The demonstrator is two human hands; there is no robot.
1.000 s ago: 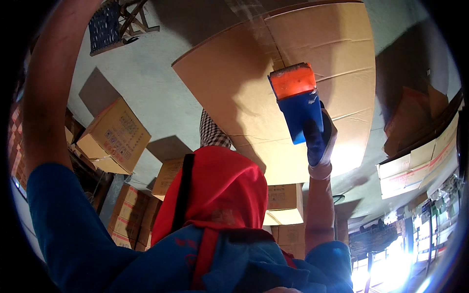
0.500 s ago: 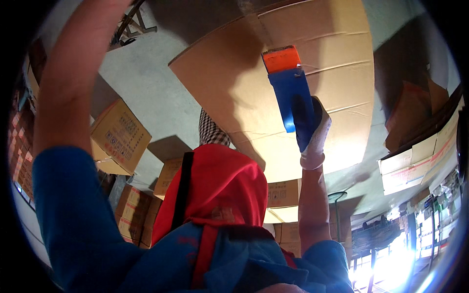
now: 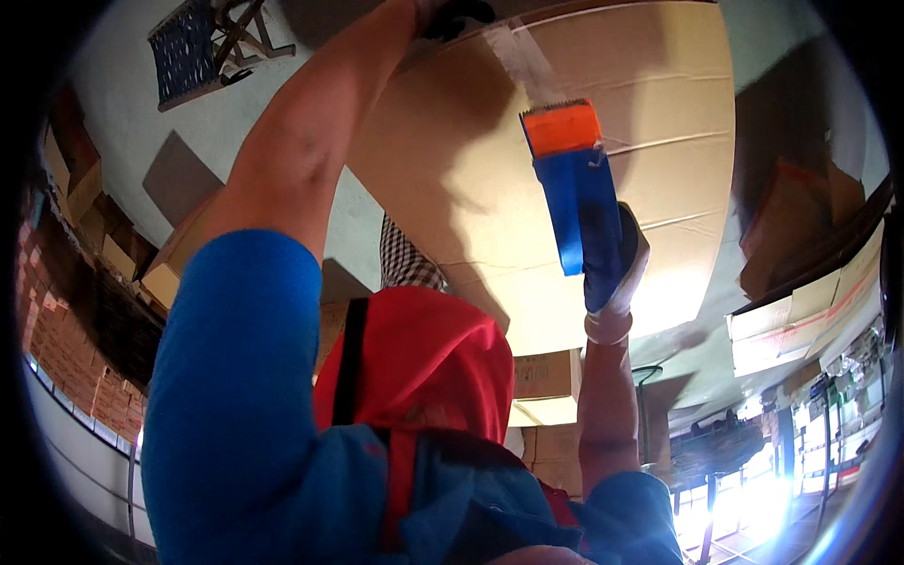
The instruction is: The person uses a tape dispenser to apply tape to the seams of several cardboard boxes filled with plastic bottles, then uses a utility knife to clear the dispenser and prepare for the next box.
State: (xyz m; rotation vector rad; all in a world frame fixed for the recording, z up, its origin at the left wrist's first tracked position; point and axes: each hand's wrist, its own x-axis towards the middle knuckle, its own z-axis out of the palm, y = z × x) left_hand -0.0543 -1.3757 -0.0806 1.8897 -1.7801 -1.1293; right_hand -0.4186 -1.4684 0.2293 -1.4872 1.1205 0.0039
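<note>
My right hand (image 3: 617, 268), in a glove with a pale cuff, grips a blue tape dispenser (image 3: 574, 202) with an orange, toothed front end. A strip of clear tape (image 3: 521, 58) runs from that end toward the far edge of a large brown cardboard panel (image 3: 640, 179). At this far edge is my left hand (image 3: 459, 17), in a dark glove. Its fingers stretch out along the cardboard, next to the tape's far end; the upper picture edge cuts off part of the hand.
A red apron (image 3: 424, 363) covers my front. Cartons (image 3: 546, 381) stand beyond the panel's near side, and stacked boxes (image 3: 71, 348) line the left. A folding stool (image 3: 202, 52) is at the far left. Flattened cardboard (image 3: 800, 306) lies at right.
My left arm has swung right, bringing the hand to the cardboard's far edge. The dispenser has moved slightly nearer and right, and the tape strip shows more plainly.
</note>
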